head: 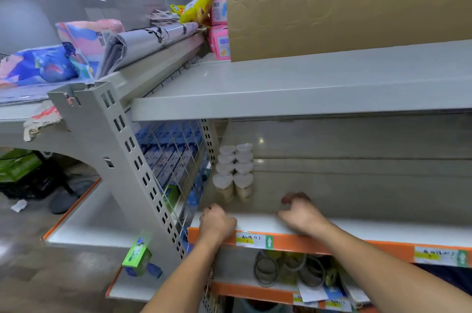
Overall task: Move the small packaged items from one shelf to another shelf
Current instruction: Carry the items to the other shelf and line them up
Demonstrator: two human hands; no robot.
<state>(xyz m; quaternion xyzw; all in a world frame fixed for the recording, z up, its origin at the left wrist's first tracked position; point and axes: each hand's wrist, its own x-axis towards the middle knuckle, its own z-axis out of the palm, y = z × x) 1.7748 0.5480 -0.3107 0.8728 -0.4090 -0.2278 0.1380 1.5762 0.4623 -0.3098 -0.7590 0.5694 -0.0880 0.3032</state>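
Small cream tubs with white heart-shaped lids (234,172) stand in two rows at the left end of the middle shelf (383,228), against the wire divider. My left hand (217,223) rests on that shelf's front edge just in front of the tubs, fingers curled under, with nothing showing in it. My right hand (300,213) sits on the shelf surface to the right of the tubs, fingers curled like a claw, also with nothing visible in it. Neither hand touches the tubs.
The grey top shelf (306,88) carries a large gold box (344,3) and pink packs (221,39). Blue cartons (168,149) fill the bay behind the wire divider on the left. The lower shelf (255,289) holds coiled items (288,269). A green box (138,256) hangs off the upright post.
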